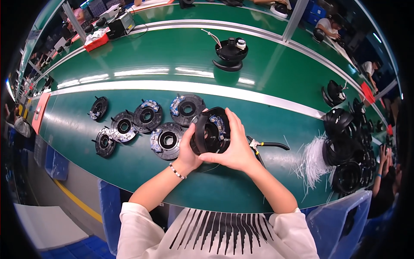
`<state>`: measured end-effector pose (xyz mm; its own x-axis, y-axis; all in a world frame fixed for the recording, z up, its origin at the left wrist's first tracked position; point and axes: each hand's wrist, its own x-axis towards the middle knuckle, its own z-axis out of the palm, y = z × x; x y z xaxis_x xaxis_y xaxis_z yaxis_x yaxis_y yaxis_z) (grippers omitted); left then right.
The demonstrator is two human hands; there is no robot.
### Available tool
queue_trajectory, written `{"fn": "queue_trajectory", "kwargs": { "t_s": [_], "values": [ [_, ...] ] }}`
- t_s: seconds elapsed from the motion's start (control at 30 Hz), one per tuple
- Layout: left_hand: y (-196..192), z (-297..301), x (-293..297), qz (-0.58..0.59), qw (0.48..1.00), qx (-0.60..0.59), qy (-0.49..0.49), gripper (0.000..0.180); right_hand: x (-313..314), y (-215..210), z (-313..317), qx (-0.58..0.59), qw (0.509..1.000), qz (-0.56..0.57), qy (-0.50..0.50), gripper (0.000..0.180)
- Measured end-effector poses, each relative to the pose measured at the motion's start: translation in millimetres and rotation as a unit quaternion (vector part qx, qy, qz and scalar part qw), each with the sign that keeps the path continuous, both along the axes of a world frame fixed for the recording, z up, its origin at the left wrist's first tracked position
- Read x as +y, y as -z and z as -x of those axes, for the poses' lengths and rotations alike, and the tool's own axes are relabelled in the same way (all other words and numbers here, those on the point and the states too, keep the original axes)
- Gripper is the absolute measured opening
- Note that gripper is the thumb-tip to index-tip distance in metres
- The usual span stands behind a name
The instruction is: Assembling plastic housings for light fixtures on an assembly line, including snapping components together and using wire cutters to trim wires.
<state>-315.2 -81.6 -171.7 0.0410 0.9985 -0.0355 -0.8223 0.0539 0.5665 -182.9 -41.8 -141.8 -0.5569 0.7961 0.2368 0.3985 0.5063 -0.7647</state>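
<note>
Between both hands, above the green workbench, is a black round plastic housing (200, 134) with a blue circuit board inside its rim. My left hand (186, 152) is closed round its left side, the wrist wearing a beaded bracelet. On the other side, my right hand (236, 146) grips the housing, with the thumb along its lower edge and the fingers up its right side. Parts of the housing are hidden by the fingers. Just right of my right hand lie yellow-and-black pliers (258, 144), partly covered by it. Left of the hands lie several black discs (148, 115) with circuit boards.
White cable ties (317, 162) lie in a loose pile at right, beside stacked black housings (347, 177). Beyond the metal strip, a black bowl-shaped assembly (232, 52) stands on the green belt. A red tray (96, 42) sits far left. Other people work at the far benches.
</note>
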Motion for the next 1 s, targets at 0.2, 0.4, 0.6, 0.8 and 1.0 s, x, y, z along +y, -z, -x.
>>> {"fn": "queue_trajectory", "kwargs": {
  "t_s": [0.2, 0.4, 0.6, 0.8, 1.0],
  "values": [
    [5, 10, 9, -0.015, 1.0, 0.018, -0.021, 0.054, -7, -2, 11, -0.005, 1.0, -0.028, 0.009, 0.116],
    [7, 19, 11, -0.024, 0.993, -0.079, 0.085, 0.074, -5, -13, 7, -0.001, 0.991, -0.13, -0.01, 0.117],
    [5, 22, 11, 0.051, 0.989, -0.105, 0.086, 0.058, 11, -12, -1, -0.043, 0.991, -0.073, -0.102, 0.117],
    [8, 19, 11, 0.027, 0.988, -0.124, 0.088, 0.056, 26, -10, -9, 0.035, 0.982, -0.075, -0.169, 0.112],
    [6, 11, 5, 0.006, 0.991, -0.116, 0.06, 0.054, 9, -16, -5, -0.005, 0.982, -0.14, -0.124, 0.11]
  ]
}}
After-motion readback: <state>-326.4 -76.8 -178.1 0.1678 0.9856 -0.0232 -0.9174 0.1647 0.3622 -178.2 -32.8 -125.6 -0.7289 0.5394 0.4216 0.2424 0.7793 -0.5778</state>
